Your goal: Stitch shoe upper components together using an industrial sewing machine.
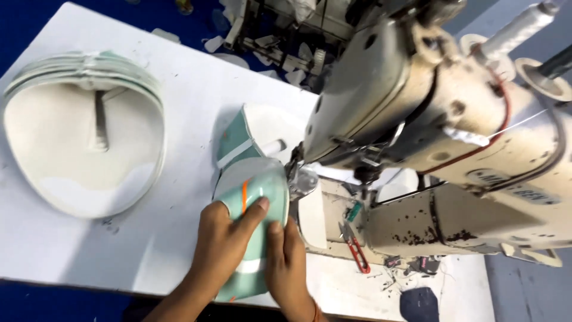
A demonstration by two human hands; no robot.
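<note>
Head view: both hands, left [223, 238] and right [288, 265], are pressing a mint shoe upper [253, 197]; light, pliable, likely best gripped at edges.

My white worktable [155, 238] carries a stack of curved mint-and-white shoe pieces [83, 131] at its far left, well apart from the worn cream sewing machine [429, 137]; red-handled thread snips [356, 245] lie by the machine's base among scattered thread scraps.
</note>
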